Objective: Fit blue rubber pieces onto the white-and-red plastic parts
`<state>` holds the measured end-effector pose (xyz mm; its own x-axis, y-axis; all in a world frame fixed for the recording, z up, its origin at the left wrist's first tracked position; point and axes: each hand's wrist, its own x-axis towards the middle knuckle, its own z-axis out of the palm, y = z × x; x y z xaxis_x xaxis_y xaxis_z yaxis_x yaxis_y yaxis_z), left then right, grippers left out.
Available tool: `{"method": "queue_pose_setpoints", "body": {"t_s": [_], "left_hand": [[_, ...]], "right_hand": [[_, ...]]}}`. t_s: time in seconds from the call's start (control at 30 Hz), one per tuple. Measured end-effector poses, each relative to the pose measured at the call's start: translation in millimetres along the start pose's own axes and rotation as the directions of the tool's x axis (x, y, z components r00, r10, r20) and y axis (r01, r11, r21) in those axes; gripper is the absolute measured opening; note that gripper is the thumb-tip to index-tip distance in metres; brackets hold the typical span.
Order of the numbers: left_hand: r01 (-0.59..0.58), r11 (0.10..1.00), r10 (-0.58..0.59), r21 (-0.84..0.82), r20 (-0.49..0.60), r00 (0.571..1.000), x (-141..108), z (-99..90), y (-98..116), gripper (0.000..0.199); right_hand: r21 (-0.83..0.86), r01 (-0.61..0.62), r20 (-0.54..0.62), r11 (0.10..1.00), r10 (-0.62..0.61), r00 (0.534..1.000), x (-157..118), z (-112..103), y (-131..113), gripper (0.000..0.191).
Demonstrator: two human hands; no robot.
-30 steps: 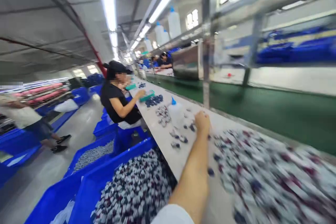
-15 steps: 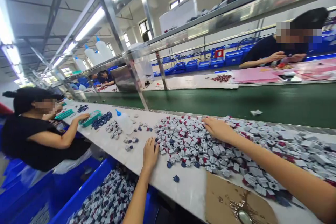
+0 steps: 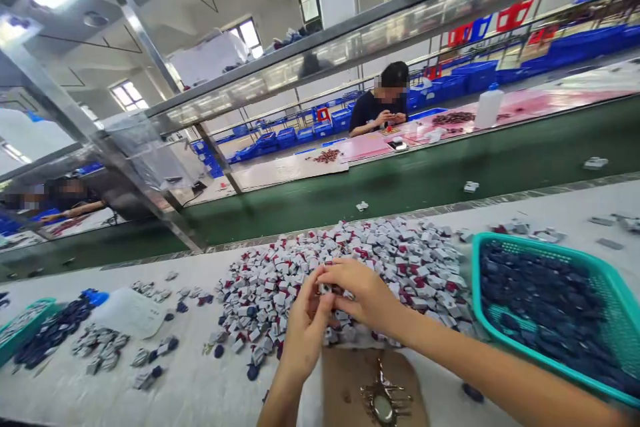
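My left hand (image 3: pixel 303 337) and my right hand (image 3: pixel 367 293) meet over the near side of a big heap of small grey and dark-red pieces (image 3: pixel 270 287). Between their closed fingertips is a small grey piece (image 3: pixel 326 288) with a dark hole, partly covered by the fingers. Just below the hands lies a brown cardboard sheet (image 3: pixel 345 390) bearing a shiny brown smear and a round pale spot. Several dark-blue pieces (image 3: pixel 253 371) sit along the heap's near left edge.
At right stands a green basket (image 3: pixel 530 350) of dark-blue pieces. A white bottle (image 3: pixel 133 312) with a blue cap lies left, beside small grey clusters (image 3: pixel 100 347) and another green basket (image 3: pixel 47 313). Behind the table runs a green belt (image 3: pixel 300 199); a co-worker (image 3: pixel 380 103) sits beyond it.
Both hands have left the separate spots at the heap and come together around a small grey piece. The view has swung right, bringing in the basket of dark-blue pieces.
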<state>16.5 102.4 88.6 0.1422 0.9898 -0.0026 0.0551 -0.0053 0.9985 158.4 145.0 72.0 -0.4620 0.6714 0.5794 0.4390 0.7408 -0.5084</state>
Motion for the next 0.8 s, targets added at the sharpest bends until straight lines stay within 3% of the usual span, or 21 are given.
{"method": "queue_pose_setpoints", "body": {"t_s": [0.13,0.2,0.23,0.3,0.33,0.4,0.5,0.7,0.8], "left_hand": [[0.159,0.968,-0.147,-0.194,0.074,0.986,-5.6,29.1,-11.7,0.055],[0.235,0.936,-0.225,-0.261,0.07,0.972,-10.7,34.4,-18.5,0.052],[0.264,0.921,-0.259,-0.286,0.057,0.964,-13.1,35.4,-21.3,0.049],[0.299,0.901,-0.311,-0.314,0.011,0.95,-16.6,35.0,-25.8,0.046],[0.3,0.9,-0.323,-0.317,-0.021,0.946,-17.3,34.1,-27.6,0.047],[0.289,0.903,-0.328,-0.317,-0.077,0.941,-17.3,31.7,-30.2,0.048],[0.289,0.898,-0.339,-0.332,-0.101,0.936,-17.0,27.8,-30.1,0.049],[0.315,0.901,-0.356,-0.299,-0.091,0.93,-33.5,16.0,-24.3,0.042],[0.288,0.902,-0.347,-0.323,-0.144,0.927,-43.6,8.0,-30.0,0.037]], "right_hand": [[-0.026,-0.03,0.037,0.999,0.031,0.999,-50.5,-40.8,-8.4,0.033],[-0.122,-0.213,0.001,0.969,0.215,0.977,-84.0,-73.4,4.8,0.041],[-0.173,-0.383,-0.085,0.907,0.373,0.924,-103.1,-90.3,15.4,0.039],[-0.343,-0.71,-0.321,0.615,0.634,0.704,-143.2,-120.4,40.6,0.035],[-0.441,-0.755,-0.302,0.486,0.711,0.635,-162.0,-131.9,53.6,0.036],[-0.486,-0.772,-0.262,0.41,0.774,0.576,-191.2,-145.8,76.3,0.032],[-0.511,-0.747,-0.178,0.426,0.797,0.577,-207.1,-148.3,96.8,0.028],[-0.518,-0.694,-0.084,0.501,0.777,0.624,-190.1,-142.3,100.2,0.028],[-0.483,-0.697,-0.043,0.531,0.78,0.624,-182.9,-138.1,100.0,0.023]]}}
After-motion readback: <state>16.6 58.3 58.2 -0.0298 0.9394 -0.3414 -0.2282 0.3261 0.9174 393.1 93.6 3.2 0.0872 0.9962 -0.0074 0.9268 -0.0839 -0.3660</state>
